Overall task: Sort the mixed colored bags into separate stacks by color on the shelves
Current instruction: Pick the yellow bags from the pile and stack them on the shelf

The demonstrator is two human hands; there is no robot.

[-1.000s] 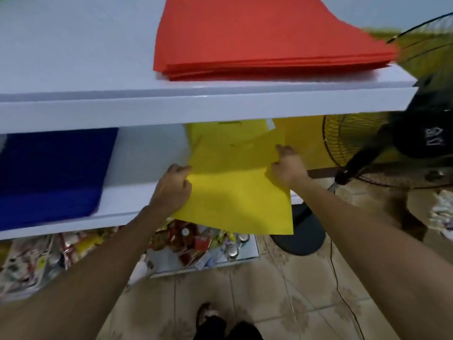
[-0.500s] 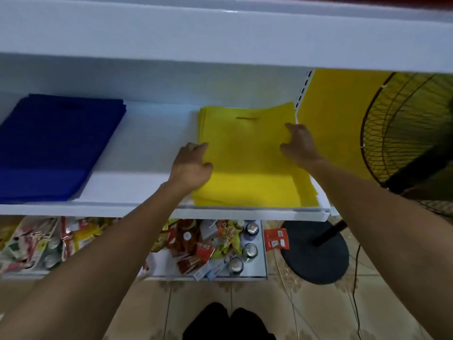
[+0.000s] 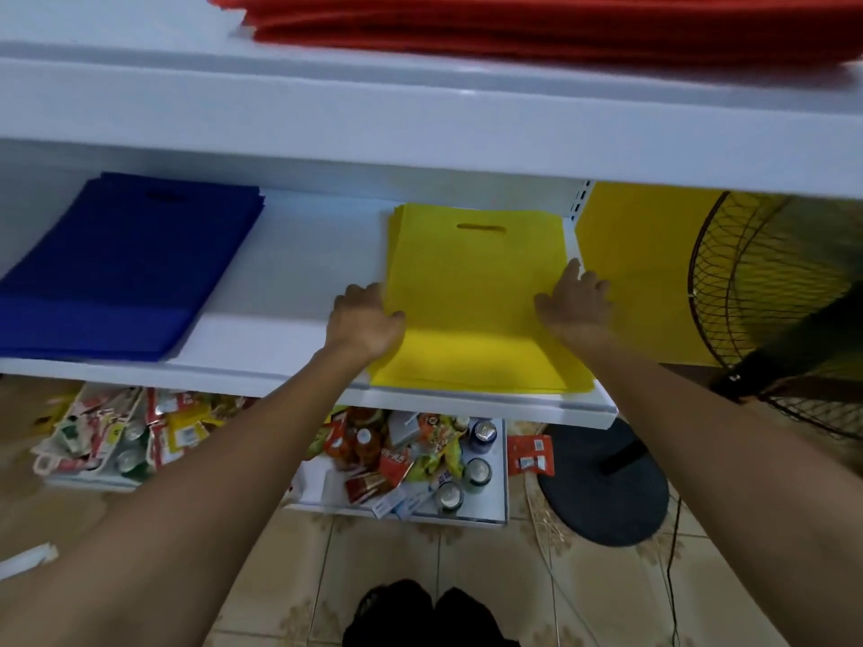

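Head view: nearest are dark shoes [image 3: 429, 614] on a glossy beige tiled floor [image 3: 383, 553], with both bare forearms reaching up and away. Beyond them a low white tray [image 3: 499, 478] holds crinkled snack packets and round-topped cans, and the pedestal fan's round black base [image 3: 607, 488] sits just to its right.

On the white, smooth middle shelf [image 3: 289, 291] the stack of yellow bags [image 3: 471, 310] lies flat at the right end. The bags are matte, fabric-like rectangles with a slot handle cut near the far edge. Their near edge reaches almost to the shelf lip.

The left hand [image 3: 366, 319] is at the stack's left edge, fingers bent down along it and thumb on top; whether it pinches the bags I cannot tell. The right hand [image 3: 576, 301] rests on the right edge, fingers relaxed and spread.

A bare strip of shelf separates this stack from the stack of blue bags [image 3: 126, 268] on the left. The fan's wire guard [image 3: 775, 291] stands close beside the shelf's right end.

Farthest, the upper shelf [image 3: 420, 119] carries the blurred stack of red bags [image 3: 560, 25].
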